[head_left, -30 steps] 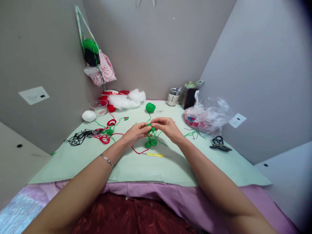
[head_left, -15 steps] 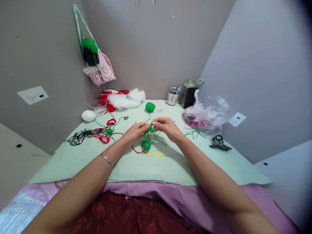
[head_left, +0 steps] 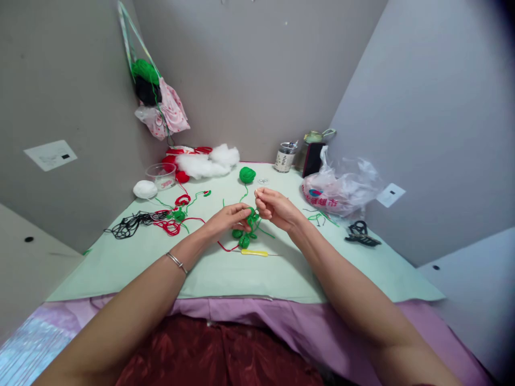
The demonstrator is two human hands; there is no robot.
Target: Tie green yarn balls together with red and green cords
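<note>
1. I am watching both arms reaching in from the front edge of the table [head_left: 241,279], the left forearm [head_left: 140,300] and the right forearm [head_left: 341,279] slanting inward toward the middle; a bracelet [head_left: 176,261] is circling the left wrist.
2. The left hand [head_left: 229,219] is staying low over the middle of the table, back of the hand up, its thumb and fingers closing on the top of a green yarn piece [head_left: 244,240].
3. The right hand [head_left: 277,208] is bending in from the other side, its fingers curling loosely, with the thumb and forefinger tips pointing up toward the back edge. Something pale is showing at those tips, but it is too small for me to tell what it is, or whether they are gripping it.
4. The green yarn piece is hanging below the left hand at mid-table, its round lumps dangling toward the front edge; I cannot tell whether they are touching the table.
5. Compared with half a second ago, I am seeing the right fingertips rising off the piece toward the back edge, while the left hand is keeping nearly the same place.
6. The lumps, bunching together in that earlier view, are now hanging side by side.
7. A yellow-handled hook [head_left: 254,253] is still lying just frontward of the piece, and a green yarn ball [head_left: 247,175] is still sitting near the back edge.
</note>
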